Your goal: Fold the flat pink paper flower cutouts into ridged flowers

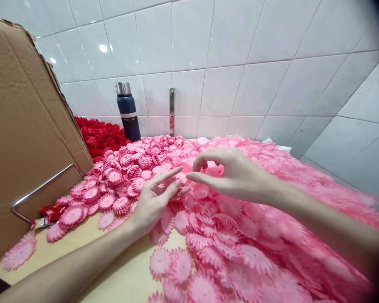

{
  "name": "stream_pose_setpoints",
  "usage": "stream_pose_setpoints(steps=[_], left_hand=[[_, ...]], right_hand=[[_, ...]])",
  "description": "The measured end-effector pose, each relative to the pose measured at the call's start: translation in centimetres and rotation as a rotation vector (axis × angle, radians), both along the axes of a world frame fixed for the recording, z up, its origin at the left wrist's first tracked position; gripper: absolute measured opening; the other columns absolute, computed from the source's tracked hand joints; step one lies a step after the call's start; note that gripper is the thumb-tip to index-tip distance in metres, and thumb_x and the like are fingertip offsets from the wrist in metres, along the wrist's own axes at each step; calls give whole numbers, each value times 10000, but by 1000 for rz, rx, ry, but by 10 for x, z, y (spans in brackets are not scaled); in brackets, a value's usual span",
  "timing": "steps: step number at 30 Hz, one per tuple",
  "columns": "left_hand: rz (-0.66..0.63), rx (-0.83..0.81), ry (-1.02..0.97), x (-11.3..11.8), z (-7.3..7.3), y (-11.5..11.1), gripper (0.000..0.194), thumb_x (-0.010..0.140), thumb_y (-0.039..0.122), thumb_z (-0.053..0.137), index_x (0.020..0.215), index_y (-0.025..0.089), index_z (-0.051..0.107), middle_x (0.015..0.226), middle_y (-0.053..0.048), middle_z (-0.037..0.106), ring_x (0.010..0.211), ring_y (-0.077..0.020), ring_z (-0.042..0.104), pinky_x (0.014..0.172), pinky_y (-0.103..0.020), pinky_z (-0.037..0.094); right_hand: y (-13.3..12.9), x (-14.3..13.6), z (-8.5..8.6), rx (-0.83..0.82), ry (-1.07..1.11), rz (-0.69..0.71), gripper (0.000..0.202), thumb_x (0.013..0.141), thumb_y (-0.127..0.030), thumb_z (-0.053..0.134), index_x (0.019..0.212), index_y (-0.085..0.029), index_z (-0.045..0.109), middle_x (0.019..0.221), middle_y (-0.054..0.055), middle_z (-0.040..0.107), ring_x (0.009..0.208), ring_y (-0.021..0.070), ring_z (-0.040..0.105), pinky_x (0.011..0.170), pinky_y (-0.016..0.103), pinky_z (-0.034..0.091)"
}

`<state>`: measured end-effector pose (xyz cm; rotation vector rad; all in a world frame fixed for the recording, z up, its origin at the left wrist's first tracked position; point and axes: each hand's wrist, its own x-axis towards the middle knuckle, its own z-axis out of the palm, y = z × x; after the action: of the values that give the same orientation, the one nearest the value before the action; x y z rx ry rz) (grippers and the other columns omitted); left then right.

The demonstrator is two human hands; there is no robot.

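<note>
Pink discs: in a wide heap, the scalloped pink discs (202, 288) are spread over the yellow table (134, 271), under the right arm and forward to the tiled wall; toward the left, darker-edged pink discs (114, 176) are gathered in a smaller heap.
Direction from the fingers: the nearest discs are placed directly below and behind both hands; by their round outline, no long axis is given.
Nearer hand: the left hand (150, 204) is placed lower, just beside the discs at the border of the bare table; the right hand (233, 172) is held above the heap.
Left fingers: the index finger is stretched toward the right hand, and the thumb is laid close to the other, bent fingers; whether something thin is pinched there cannot be told.
Right fingers: the index finger is curved toward the thumb, and only a narrow gap is seen between the tips; no disc is clearly seen there, but a small thing could be hidden.
Around: a dark blue bottle (129, 120) is stood beside a red heap (102, 136), behind the cardboard box (28, 126).
</note>
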<state>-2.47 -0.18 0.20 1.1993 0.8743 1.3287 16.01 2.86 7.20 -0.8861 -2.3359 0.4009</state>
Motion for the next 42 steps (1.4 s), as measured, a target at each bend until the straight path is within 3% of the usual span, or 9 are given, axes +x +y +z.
stream_pose_setpoints(steps=[2, 7, 18, 22, 25, 29, 34, 42], left_hand=[[24, 15, 18, 0, 1, -1, 378, 750, 214, 716, 1125, 216, 661, 1044, -55, 697, 855, -167, 678, 766, -299, 577], [101, 95, 133, -4, 2, 0, 143, 740, 271, 725, 785, 135, 721, 751, -45, 709, 677, -142, 657, 676, -255, 549], [68, 194, 257, -5, 2, -3, 303, 834, 360, 608, 629, 142, 659, 590, -21, 651, 561, -131, 608, 549, -227, 469], [69, 179, 289, -4, 1, -4, 387, 803, 441, 618, 554, 145, 629, 546, -17, 621, 512, -124, 557, 501, -228, 420], [44, 156, 280, -4, 0, -4, 411, 769, 491, 636, 548, 144, 619, 531, -8, 585, 500, -112, 509, 492, -224, 386], [-31, 145, 261, -4, -1, -2, 497, 736, 582, 612, 514, 138, 586, 496, 9, 498, 481, -91, 416, 474, -222, 338], [-90, 88, 273, -2, 0, -1, 310, 696, 432, 730, 709, 129, 665, 625, -7, 578, 575, -108, 494, 544, -220, 394], [-28, 65, 189, -3, 5, 0, 147, 771, 272, 688, 720, 137, 659, 688, -17, 644, 640, -111, 587, 624, -219, 466]], right_hand=[[-2, -2, 0, -36, 0, 24, 176, 833, -347, 602, 745, -196, 628, 729, 19, 663, 662, 144, 568, 635, 287, 422], [-5, -4, 1, -143, 20, 59, 178, 837, -349, 589, 770, -192, 642, 749, 24, 672, 685, 146, 585, 653, 286, 445], [-13, -14, -4, -209, 22, 78, 107, 807, -288, 624, 831, -185, 639, 804, 17, 678, 733, 141, 606, 683, 283, 471], [-16, -17, -4, -218, 8, 84, 131, 782, -289, 640, 856, -181, 633, 812, 25, 679, 748, 150, 610, 683, 290, 481], [-18, -17, -5, -193, 12, 118, 138, 763, -200, 625, 901, -187, 626, 852, 21, 683, 770, 145, 613, 685, 276, 484], [-19, -18, -7, -151, -39, 127, 131, 760, -115, 556, 817, -191, 646, 768, -1, 687, 683, 123, 605, 669, 270, 480], [-15, -16, -8, -59, -60, 45, 144, 771, -109, 532, 738, -178, 654, 699, 12, 688, 613, 123, 600, 588, 271, 465], [-13, -21, -14, -81, 125, -169, 140, 865, -194, 500, 781, -164, 608, 745, 54, 684, 617, 147, 617, 530, 281, 480]])
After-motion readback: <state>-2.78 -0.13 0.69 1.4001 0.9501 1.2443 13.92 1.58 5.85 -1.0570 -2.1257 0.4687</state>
